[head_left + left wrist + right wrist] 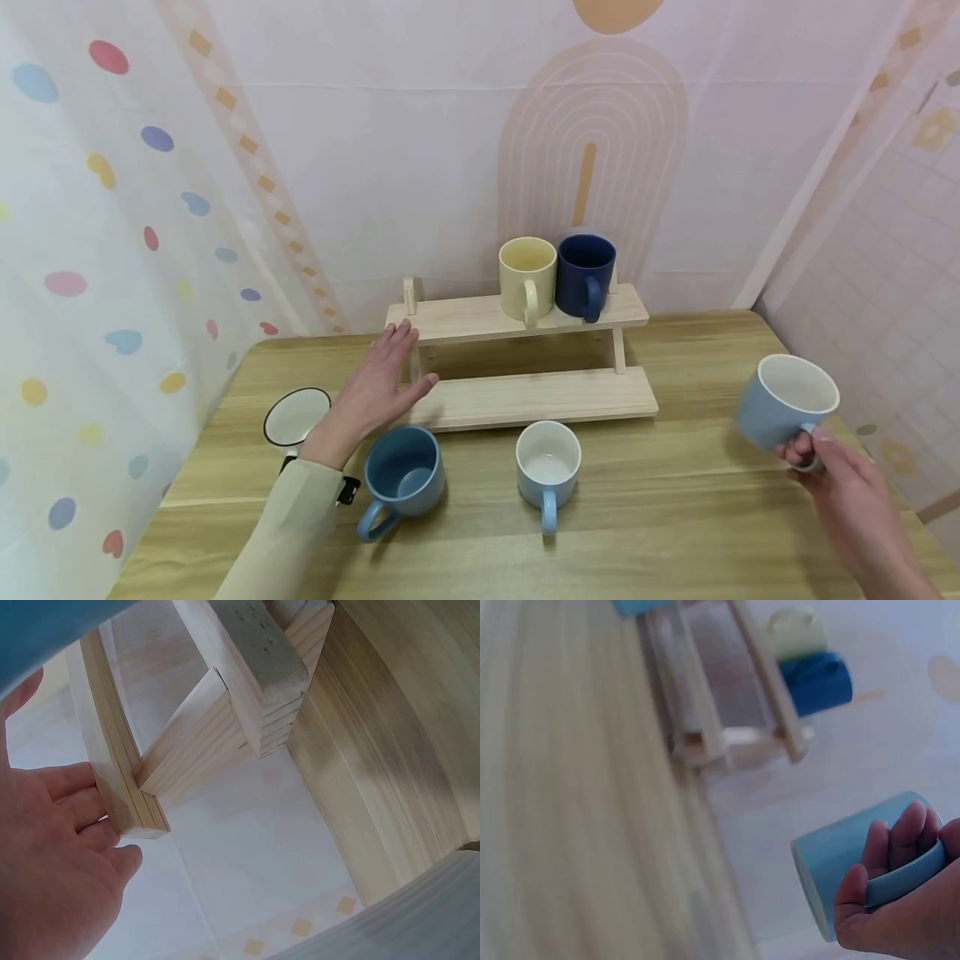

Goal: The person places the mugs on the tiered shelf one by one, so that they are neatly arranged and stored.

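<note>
My right hand (847, 483) grips a light blue mug (776, 417) by its handle at the right side of the table; the right wrist view shows the fingers through the handle (907, 877). The mug is white inside. At the left end of a two-tier wooden shelf (532, 400), my left hand (375, 387) rests its extended fingertips on the upper board (112, 750). A pale yellow mug (525, 275) and a navy mug (585, 271) stand side by side on the upper board, handles facing forward.
A teal-blue mug (408, 475) stands beside my left forearm, and a white mug with a dark rim (296, 417) is partly hidden behind it. In front of the shelf stands another light blue mug (549, 475). Patterned cloth (360, 150) hangs behind the wooden table (637, 533).
</note>
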{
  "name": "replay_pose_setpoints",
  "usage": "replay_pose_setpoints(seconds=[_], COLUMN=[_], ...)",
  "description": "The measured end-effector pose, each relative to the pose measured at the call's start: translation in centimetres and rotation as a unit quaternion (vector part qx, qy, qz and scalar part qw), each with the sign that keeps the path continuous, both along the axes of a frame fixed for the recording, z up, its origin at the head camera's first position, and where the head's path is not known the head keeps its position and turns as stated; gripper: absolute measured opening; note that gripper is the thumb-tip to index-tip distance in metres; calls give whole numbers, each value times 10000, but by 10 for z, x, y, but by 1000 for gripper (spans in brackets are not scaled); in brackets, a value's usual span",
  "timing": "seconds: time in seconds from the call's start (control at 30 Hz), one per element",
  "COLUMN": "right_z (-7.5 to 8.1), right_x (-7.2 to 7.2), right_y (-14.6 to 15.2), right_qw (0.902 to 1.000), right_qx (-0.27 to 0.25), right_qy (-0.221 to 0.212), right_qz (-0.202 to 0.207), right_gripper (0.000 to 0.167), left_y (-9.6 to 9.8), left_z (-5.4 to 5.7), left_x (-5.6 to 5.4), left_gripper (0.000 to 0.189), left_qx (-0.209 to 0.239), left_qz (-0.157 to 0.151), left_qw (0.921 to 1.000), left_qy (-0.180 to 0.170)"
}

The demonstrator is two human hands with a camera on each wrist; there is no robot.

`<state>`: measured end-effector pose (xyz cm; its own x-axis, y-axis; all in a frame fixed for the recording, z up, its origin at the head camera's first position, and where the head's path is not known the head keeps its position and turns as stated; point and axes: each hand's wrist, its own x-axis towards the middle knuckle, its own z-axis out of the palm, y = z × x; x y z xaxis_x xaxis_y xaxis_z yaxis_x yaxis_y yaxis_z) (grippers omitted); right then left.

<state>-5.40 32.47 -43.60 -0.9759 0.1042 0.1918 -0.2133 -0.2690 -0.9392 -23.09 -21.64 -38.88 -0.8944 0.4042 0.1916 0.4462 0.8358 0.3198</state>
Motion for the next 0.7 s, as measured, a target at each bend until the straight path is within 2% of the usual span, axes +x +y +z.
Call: replay_pose_setpoints(seconds=[0.17, 0.47, 0.7], right_z=[14, 39, 57], right_x=[1, -2, -3], right_y=[-15, -47, -71], right_qw=[9985, 9916, 9875], right_qx=[-113, -497, -92], right_qy=[436, 1023, 1253], right_qz=[304, 613, 952], right_gripper=[37, 39, 39], left_y=[0, 0, -1], left_z=[0, 1, 1], left_x=[0, 1, 2], left_gripper=[84, 84, 86], left_qx=[-19, 16, 75], left_qz=[29, 41, 42], left_qw=[10000, 9999, 9999], left_qy=[-44, -95, -145])
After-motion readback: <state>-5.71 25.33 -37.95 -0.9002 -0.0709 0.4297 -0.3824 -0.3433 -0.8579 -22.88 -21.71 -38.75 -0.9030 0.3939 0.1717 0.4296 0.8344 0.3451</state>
